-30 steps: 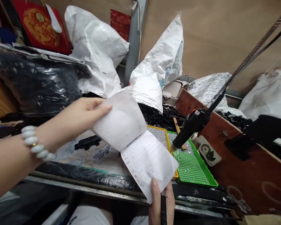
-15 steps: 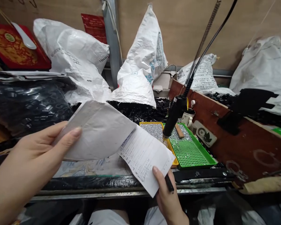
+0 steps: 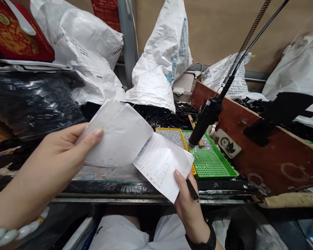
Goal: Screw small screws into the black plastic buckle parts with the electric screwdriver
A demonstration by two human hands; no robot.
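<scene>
An opened notepad (image 3: 163,161) with handwritten lines on its right-hand page is held up above the bench edge. My left hand (image 3: 67,144) pinches the blank, folded-back leaves between thumb and fingers. At the lower right corner of the written page, my right hand (image 3: 187,201) grips the sheet with the thumb on top. A black pen (image 3: 192,190) is also tucked in that hand, its end sticking out beside the thumb. The fingers beneath the paper are mostly hidden on both sides.
Behind the notepad are a yellow tray (image 3: 169,136) and a green tray (image 3: 211,165) with small shiny metal pieces. A black electric screwdriver (image 3: 205,123) hangs over them from a spring. White sacks (image 3: 159,66) and a brown board (image 3: 266,149) stand around; black parts lie behind.
My view has tilted down, so the sacks sit higher and more of my lap shows. My left hand and the folded leaves have shifted right. The hanging screwdriver appears further right.
</scene>
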